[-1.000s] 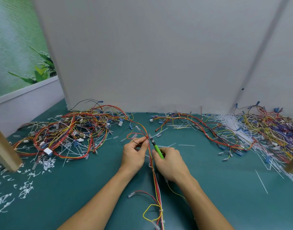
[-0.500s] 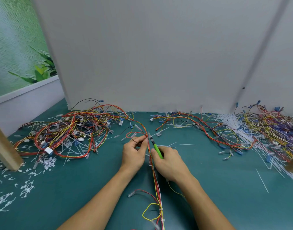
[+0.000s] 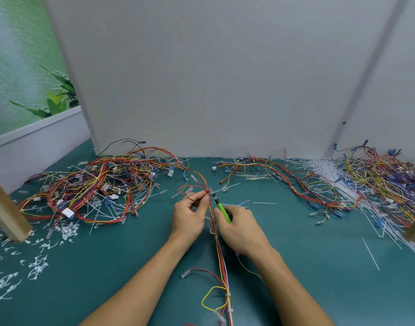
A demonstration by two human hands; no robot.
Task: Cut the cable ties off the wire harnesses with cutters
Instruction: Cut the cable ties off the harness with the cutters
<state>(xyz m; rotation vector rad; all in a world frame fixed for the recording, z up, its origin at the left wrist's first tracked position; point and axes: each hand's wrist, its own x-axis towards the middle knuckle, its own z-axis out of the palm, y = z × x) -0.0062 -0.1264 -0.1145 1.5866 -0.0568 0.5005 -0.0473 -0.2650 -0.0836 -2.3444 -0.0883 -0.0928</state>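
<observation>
A red, orange and yellow wire harness (image 3: 221,257) runs from the table's near edge up between my hands. My left hand (image 3: 190,215) pinches its wires at the top, where they bend toward the left pile. My right hand (image 3: 239,228) grips green-handled cutters (image 3: 221,209), whose dark jaws point up-left and touch the wires beside my left fingertips. Small white cable ties (image 3: 228,294) still wrap the harness lower down. The tie at the jaws is too small to make out.
A big tangle of harnesses (image 3: 91,184) lies at the left, another harness (image 3: 284,177) at the back right, and a purple-yellow heap (image 3: 387,180) at the far right. Cut white tie scraps (image 3: 37,267) litter the green mat. Wooden posts (image 3: 4,208) stand at both sides.
Both hands stay in almost the same place. The cutters' jaws have edged slightly closer to the wires at my left fingertips.
</observation>
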